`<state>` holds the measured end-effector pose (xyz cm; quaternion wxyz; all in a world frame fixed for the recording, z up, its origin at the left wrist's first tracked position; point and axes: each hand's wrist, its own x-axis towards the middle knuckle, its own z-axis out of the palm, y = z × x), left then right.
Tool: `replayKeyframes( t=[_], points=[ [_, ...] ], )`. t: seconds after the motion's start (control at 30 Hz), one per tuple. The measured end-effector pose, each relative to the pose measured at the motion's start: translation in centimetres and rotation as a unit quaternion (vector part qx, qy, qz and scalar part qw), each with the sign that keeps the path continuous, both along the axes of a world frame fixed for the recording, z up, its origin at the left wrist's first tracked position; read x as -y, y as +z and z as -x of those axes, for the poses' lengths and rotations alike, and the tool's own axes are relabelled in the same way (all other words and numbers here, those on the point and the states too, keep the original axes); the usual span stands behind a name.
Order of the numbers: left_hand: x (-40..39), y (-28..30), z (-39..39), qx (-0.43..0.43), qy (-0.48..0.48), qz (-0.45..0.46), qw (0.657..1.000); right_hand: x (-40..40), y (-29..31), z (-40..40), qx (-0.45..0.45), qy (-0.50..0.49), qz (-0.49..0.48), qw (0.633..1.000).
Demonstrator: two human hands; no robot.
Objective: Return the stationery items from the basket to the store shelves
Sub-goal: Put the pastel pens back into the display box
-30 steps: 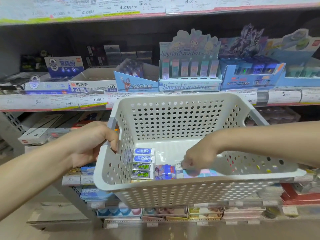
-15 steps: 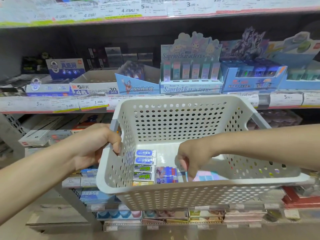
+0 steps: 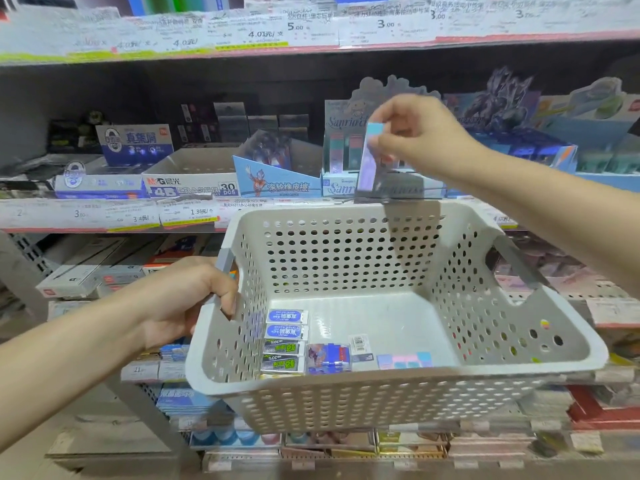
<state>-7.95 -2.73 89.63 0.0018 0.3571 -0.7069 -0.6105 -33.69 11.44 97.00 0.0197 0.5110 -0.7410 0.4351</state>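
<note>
A white perforated basket (image 3: 346,396) hangs in front of the shelves, and my left hand (image 3: 187,299) grips its grey left handle. My right hand (image 3: 419,133) is raised above the basket's far rim and pinches a long pastel eraser (image 3: 367,157), blue at the top and lilac below, hanging upright in front of the Sanrio display box (image 3: 341,190). On the basket floor lie two blue erasers (image 3: 286,323), two green-and-black ones (image 3: 284,355), a purple-blue pack (image 3: 328,358), a barcoded pack (image 3: 360,346) and another pastel eraser (image 3: 403,360).
The middle shelf carries a 4B eraser carton (image 3: 192,187), an Ultraman display box (image 3: 277,181), blue boxes at right (image 3: 540,150) and a blue-white box at left (image 3: 135,140). Price labels (image 3: 187,214) line the shelf edge. Lower shelves hold more packs.
My right hand has lifted out of the basket with the pastel eraser and risen to the Sanrio box. The basket and my left hand stay roughly as before.
</note>
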Motion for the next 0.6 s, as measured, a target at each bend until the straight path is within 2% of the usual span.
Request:
replayKeyframes(
  t=[0.1,0.23,0.43,0.6],
  points=[
    [0.1,0.0,0.0,0.005,0.003,0.013,1.0,1.6,0.0,1.4,-0.049,-0.05,0.044,0.997],
    [-0.1,0.3,-0.1,0.008,-0.006,0.016,1.0,3.0,-0.1,1.7,-0.103,-0.067,0.027,0.992],
    [0.0,0.3,-0.3,0.008,0.012,0.017,1.0,3.6,-0.5,1.9,-0.111,-0.058,-0.025,0.992],
    [0.0,0.3,-0.4,0.009,0.016,0.015,1.0,3.3,-1.2,1.8,-0.224,-0.086,-0.031,0.97]
  ],
)
